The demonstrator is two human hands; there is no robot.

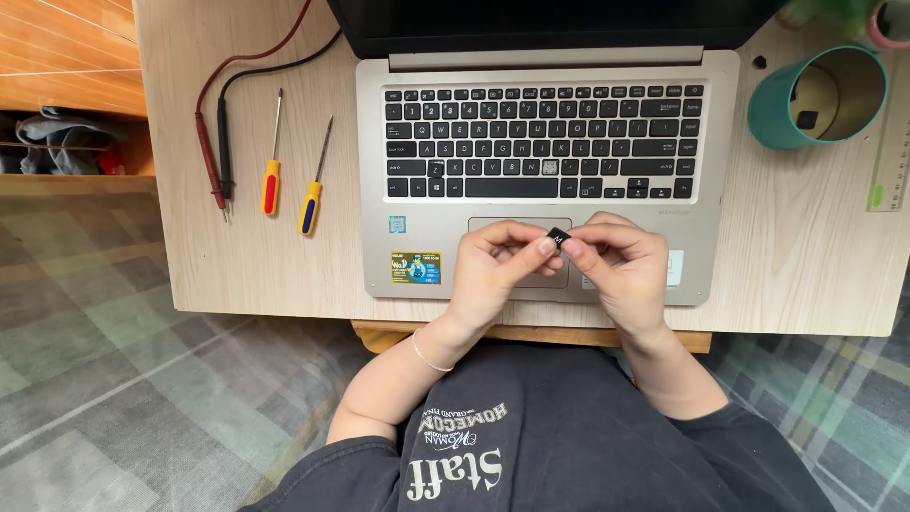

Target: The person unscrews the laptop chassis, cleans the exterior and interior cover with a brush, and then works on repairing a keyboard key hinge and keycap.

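Keycap [557, 237]: small, black, square. You pinch it between the fingertips of both hands, just above the laptop's touchpad [493, 228].

Left hand [493, 270]: fingers curled, thumb and forefinger closed on the left edge of the keycap. A thin bracelet [428, 356] circles your wrist.

Right hand [621, 265]: fingers bent inward, fingertips grasping the right edge of the keycap; it meets your left hand at the keycap.

Laptop [417, 228]: grey body, black keyboard, open, lying directly under and beyond your hands. One key seat [550, 168] in the lower rows, just beyond your hands, shows pale where the others are black. A yellow and blue sticker [416, 267] sits on the palm rest just left of your left hand.

Screwdrivers: two, well to the left of your left hand, lying side by side. One has a yellow and red handle [271, 186], the other a yellow and blue handle [309, 208].

Test probes: one red [210, 161], one black [225, 147], left of the screwdrivers, leads running away from you.

Cup [817, 97]: teal, lying tilted, mouth toward you, beyond and to the right of your right hand.

Ruler [889, 156]: clear, right of the cup, at the edge of view.

Counter [787, 265]: pale wood, carrying all of the above.
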